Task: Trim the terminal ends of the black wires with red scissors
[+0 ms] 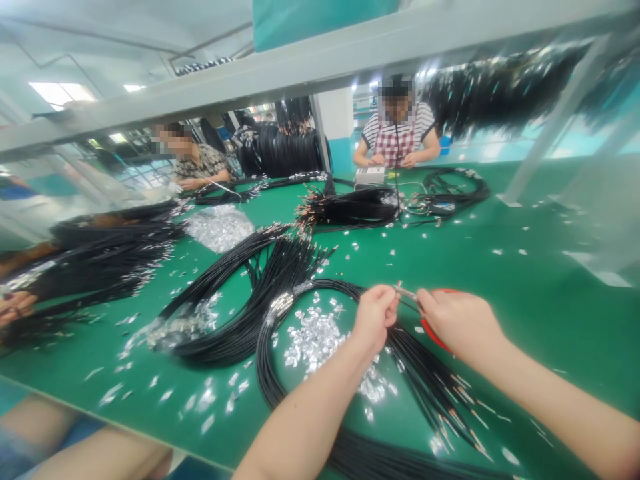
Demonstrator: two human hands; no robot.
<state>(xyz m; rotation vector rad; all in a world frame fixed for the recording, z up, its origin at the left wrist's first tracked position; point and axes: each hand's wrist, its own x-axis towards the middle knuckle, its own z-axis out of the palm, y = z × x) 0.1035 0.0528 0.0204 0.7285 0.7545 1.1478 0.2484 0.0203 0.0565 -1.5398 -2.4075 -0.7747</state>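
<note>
My left hand (376,315) is closed in a pinch over the table, holding what looks like the end of a thin black cable; the tip is small and blurred. My right hand (457,323) is wrapped round a red-handled hand tool (434,331). Its grey metal jaws reach the left fingertips; whether it is scissors or pliers I cannot tell. Below both hands, a coiled bundle of black cables (425,363) fans out to the right with stripped, copper-coloured ends. Inside the coil lies a heap of silvery foil scraps (317,340).
More black cable bundles (240,313) lie left of the coil and farther back (355,208). A clear bag of foil pieces (220,228) rests on the green table (450,247). Two co-workers sit across; another person's hand (17,305) shows at left. A metal frame (320,63) crosses above.
</note>
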